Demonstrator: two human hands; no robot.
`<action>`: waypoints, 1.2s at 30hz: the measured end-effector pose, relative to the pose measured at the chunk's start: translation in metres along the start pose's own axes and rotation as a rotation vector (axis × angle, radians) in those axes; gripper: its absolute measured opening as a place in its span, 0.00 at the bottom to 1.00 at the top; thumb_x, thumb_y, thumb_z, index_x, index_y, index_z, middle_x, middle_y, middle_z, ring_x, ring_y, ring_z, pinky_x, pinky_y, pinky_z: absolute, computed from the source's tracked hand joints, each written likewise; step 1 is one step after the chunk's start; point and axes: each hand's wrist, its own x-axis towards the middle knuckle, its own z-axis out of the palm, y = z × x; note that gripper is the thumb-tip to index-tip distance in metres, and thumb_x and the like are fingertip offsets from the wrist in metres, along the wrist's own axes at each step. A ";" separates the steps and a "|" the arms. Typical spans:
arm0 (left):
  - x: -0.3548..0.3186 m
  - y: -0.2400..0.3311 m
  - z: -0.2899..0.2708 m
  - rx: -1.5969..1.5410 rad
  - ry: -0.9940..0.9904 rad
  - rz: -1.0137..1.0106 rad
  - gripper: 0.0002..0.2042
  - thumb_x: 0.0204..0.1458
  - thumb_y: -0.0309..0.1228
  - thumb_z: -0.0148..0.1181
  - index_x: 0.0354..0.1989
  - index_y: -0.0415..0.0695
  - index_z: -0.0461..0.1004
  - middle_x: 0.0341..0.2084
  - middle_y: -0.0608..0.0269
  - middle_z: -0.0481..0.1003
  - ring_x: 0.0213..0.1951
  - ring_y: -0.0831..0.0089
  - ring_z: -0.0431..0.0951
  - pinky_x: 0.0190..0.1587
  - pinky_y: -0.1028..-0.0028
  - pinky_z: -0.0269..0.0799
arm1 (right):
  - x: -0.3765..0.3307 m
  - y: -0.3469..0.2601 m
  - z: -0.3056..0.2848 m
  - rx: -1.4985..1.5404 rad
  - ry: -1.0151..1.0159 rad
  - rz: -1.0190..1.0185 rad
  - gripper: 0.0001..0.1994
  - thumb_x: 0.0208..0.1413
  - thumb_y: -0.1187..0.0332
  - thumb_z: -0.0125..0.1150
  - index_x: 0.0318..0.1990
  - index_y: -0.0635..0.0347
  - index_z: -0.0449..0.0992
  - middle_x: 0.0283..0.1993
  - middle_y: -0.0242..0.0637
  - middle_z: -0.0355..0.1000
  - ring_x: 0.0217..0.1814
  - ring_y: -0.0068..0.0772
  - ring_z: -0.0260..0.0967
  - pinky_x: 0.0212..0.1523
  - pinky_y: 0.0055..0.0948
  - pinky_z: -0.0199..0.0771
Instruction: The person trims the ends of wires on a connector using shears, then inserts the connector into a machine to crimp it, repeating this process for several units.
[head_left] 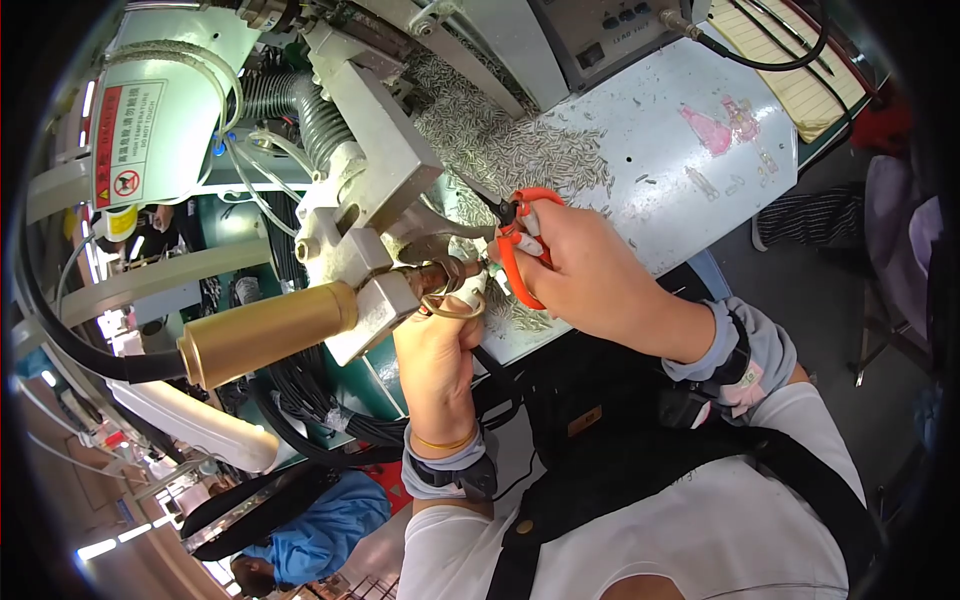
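My right hand is closed around a pair of small cutting pliers with orange-red handles. Their dark jaws point up and to the left, over the light tabletop. Beside the machine's metal head, my left hand reaches up with its fingers drawn together near the pliers. The head and a looped cable partly cover those fingertips, so what they pinch is not clear. Close above the left hand is the machine's metal block, with a brass-coloured cylinder sticking out toward the left.
Many small silvery pieces lie heaped and scattered over the worktop. A grey control box stands at the back, beside a ruled notebook with pens. Black cables hang at the left. A person in blue is farther off.
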 end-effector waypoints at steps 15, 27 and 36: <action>-0.033 -0.004 0.004 -0.135 -0.058 -0.111 0.06 0.46 0.21 0.53 0.33 0.38 0.67 0.16 0.73 0.61 0.13 0.88 0.50 0.15 0.85 0.42 | -0.028 -0.010 -0.011 0.487 -0.235 0.204 0.07 0.53 0.68 0.50 0.28 0.61 0.63 0.20 0.30 0.64 0.13 0.16 0.57 0.13 0.16 0.53; -0.066 -0.017 0.011 -0.249 -0.093 -0.062 0.06 0.47 0.21 0.51 0.34 0.38 0.66 0.16 0.71 0.61 0.15 0.87 0.53 0.17 0.86 0.44 | -0.062 -0.024 -0.010 1.297 -0.403 0.755 0.10 0.55 0.64 0.47 0.28 0.60 0.62 0.19 0.30 0.63 0.09 0.16 0.55 0.08 0.13 0.46; -0.069 -0.016 0.017 0.002 -0.023 -0.014 0.06 0.46 0.21 0.53 0.33 0.37 0.68 0.18 0.71 0.63 0.16 0.88 0.54 0.18 0.86 0.46 | -0.060 -0.032 -0.024 0.647 -0.293 0.421 0.07 0.54 0.69 0.49 0.28 0.62 0.64 0.19 0.29 0.63 0.12 0.15 0.56 0.11 0.14 0.52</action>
